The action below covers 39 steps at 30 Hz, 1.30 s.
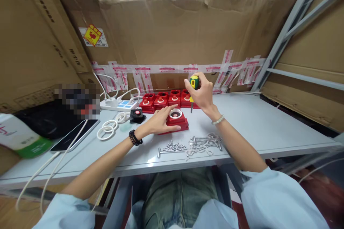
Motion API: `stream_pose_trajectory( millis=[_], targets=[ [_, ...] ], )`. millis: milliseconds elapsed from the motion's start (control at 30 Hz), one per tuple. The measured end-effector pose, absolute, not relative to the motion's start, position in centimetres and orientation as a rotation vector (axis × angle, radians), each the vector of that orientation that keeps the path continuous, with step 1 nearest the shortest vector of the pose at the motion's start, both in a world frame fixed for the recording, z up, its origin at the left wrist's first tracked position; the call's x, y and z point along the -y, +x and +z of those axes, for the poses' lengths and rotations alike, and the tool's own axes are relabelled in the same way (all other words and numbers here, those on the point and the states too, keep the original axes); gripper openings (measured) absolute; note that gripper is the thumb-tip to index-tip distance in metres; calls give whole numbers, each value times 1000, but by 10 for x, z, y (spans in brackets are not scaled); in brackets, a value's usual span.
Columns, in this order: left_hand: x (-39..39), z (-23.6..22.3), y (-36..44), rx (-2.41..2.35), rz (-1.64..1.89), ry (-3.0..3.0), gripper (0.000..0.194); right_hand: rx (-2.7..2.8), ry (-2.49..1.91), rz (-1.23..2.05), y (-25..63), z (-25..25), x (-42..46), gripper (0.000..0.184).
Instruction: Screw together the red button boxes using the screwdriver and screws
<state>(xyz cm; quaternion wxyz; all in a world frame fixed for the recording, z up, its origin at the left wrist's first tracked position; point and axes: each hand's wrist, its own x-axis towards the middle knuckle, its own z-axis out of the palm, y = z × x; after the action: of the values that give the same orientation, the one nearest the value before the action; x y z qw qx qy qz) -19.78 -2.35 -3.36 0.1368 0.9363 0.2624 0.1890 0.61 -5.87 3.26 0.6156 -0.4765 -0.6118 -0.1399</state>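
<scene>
My left hand (161, 120) is closed around the left side of a red housing (180, 123) that rests on the table, its thumb along the near face. A white ring (175, 113) sits on top of that housing. In my right hand (202, 93) is a screwdriver (194, 82) with a green and yellow handle. Its shaft points down, just right of the housing and apart from it. Several similar red units (161, 100) stand in a row behind. Small screws (174, 146) and metal T-shaped pieces (208, 140) lie near the front edge.
Left of my hand are loose white rings (107, 130) and a black square part (137, 115). A power strip (119, 104) with plugged-in cables, a phone (75, 136) and a green-white packet (23, 136) lie farther left. Cardboard (174, 32) walls the table's back; a metal frame (290, 30) stands right.
</scene>
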Motion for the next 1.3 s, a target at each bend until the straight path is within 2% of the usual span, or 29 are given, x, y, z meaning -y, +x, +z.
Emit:
stream_pose_trajectory(
  millis=[133,200,533,900,1133,1300],
  targets=[
    [22,-34,-186,-606,631,2650,66,1372,-1099,-285,9,23,44,23],
    [24,-36,-185,-587,651,2624,62,1364,-1113,-269,10,19,42,22],
    [27,-39,-187,-555,686,2606,61,1386,-1133,-149,4,12,43,21],
    [27,-39,-186,-568,683,2592,63,1423,-1223,-339,-2,14,45,17],
    [26,-40,-185,-571,697,2594,64,1555,-1471,-518,-11,16,50,30],
    [26,-39,-185,-561,691,2592,62,1708,-1472,-301,-2,27,56,33]
  ],
)
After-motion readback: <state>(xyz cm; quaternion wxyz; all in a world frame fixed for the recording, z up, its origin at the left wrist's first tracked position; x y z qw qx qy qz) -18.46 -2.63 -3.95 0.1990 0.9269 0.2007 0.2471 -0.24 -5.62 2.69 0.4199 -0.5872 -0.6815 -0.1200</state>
